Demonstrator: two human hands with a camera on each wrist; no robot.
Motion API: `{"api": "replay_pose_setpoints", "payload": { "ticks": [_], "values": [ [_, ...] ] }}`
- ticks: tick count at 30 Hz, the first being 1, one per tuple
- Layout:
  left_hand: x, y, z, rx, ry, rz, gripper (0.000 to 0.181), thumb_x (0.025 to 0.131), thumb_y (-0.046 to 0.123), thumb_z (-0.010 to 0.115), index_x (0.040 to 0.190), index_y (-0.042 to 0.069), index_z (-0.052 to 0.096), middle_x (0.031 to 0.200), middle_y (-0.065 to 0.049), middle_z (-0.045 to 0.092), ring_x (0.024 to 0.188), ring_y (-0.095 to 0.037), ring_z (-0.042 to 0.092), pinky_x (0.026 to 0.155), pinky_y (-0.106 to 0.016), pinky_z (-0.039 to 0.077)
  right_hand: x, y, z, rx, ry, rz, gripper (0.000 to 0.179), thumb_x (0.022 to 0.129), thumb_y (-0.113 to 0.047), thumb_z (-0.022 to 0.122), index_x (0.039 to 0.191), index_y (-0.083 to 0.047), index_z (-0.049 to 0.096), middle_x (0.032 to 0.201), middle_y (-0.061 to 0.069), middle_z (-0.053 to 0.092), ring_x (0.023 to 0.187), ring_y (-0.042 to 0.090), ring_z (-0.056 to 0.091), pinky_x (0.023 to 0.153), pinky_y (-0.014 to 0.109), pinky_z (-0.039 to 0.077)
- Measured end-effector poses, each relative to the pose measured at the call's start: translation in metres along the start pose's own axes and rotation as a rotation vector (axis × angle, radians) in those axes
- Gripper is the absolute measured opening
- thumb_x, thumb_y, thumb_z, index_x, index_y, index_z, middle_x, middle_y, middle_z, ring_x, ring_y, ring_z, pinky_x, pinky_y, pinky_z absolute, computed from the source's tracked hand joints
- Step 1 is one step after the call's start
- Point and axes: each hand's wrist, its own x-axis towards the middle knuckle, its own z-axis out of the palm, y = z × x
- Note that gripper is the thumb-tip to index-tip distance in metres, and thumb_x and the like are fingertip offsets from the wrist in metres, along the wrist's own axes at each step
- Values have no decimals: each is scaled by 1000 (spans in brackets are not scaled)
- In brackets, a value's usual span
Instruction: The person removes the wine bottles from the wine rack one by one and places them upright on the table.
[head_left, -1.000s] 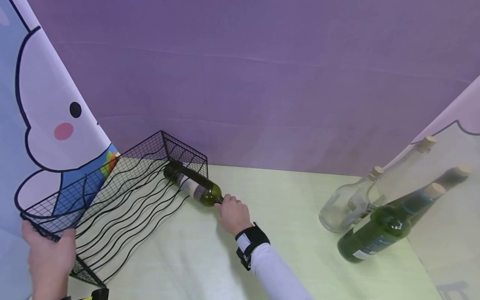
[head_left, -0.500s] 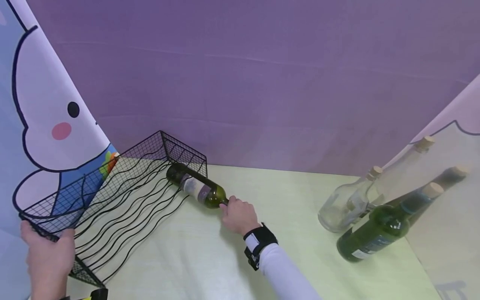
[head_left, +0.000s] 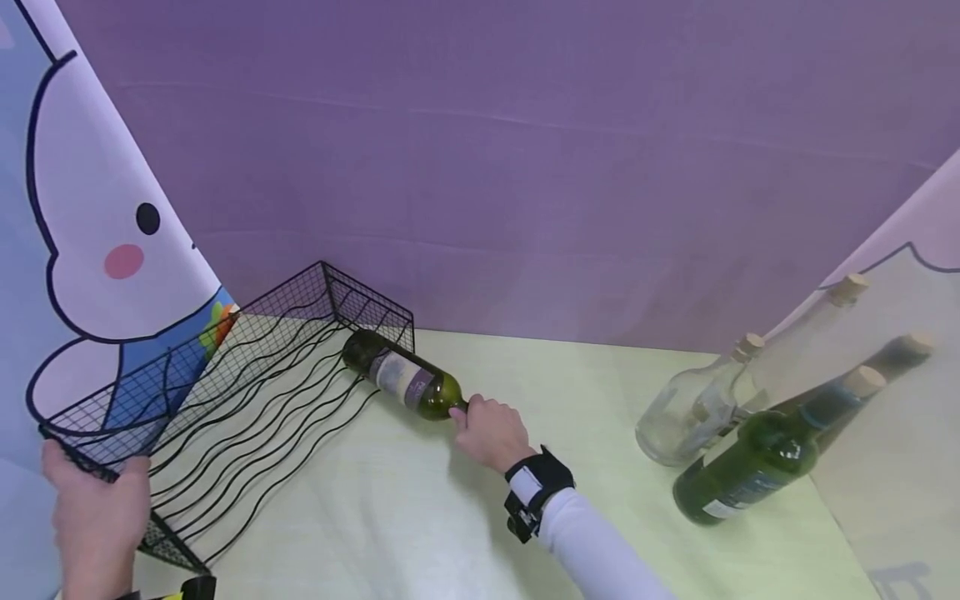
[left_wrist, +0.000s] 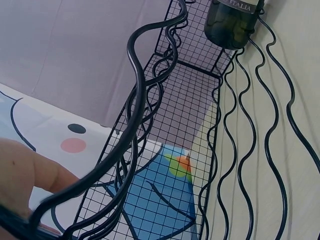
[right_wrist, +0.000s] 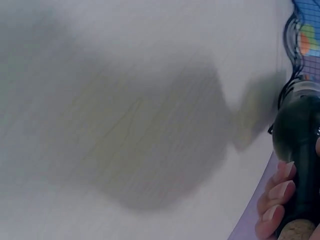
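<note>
My right hand point(head_left: 491, 433) grips the neck of a dark green wine bottle point(head_left: 405, 379) with a pale and purple label. The bottle lies tilted, its base over the far right end of a black wire wine rack point(head_left: 285, 400) with wavy bars. In the right wrist view, the fingers point(right_wrist: 282, 192) curl round the neck, and a cork point(right_wrist: 297, 230) shows at its mouth. At the near left corner of the rack, my left hand point(head_left: 101, 517) grips the wire frame. The left wrist view shows the bottle's base point(left_wrist: 232, 25) by the rack's mesh end.
On the right of the pale tabletop point(head_left: 600, 500) stand a clear corked bottle point(head_left: 686, 417) and a green corked bottle point(head_left: 765, 458), with more corked bottles behind them. A purple backdrop point(head_left: 525, 167) rises along the back edge, and a cartoon-printed sheet point(head_left: 97, 208) hangs at left.
My right hand has moved right and slightly toward me, drawing the wine bottle along with it, so its base sits further right at the rack's end. My left hand stays on the rack.
</note>
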Motion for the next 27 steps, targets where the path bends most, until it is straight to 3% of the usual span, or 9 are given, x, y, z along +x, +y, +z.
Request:
{"api": "replay_pose_setpoints", "payload": {
  "ticks": [9, 27],
  "values": [
    [5, -2, 1, -5, -8, -1, 87, 97, 30, 39, 154, 25, -27, 162, -30, -1, 147, -56, 7, 117, -68, 15, -10, 9, -12, 67, -51, 66, 40, 101, -42, 45, 77, -11, 54, 60, 1, 47, 51, 16, 48, 45, 28, 38],
    [1, 0, 1, -12, -17, -10, 87, 97, 31, 39, 153, 27, -27, 162, -30, -1, 147, -56, 7, 117, -68, 15, -13, 36, -29, 143, -95, 84, 41, 100, -44, 46, 72, -16, 53, 60, -2, 47, 52, 14, 45, 47, 25, 33]
  ]
}}
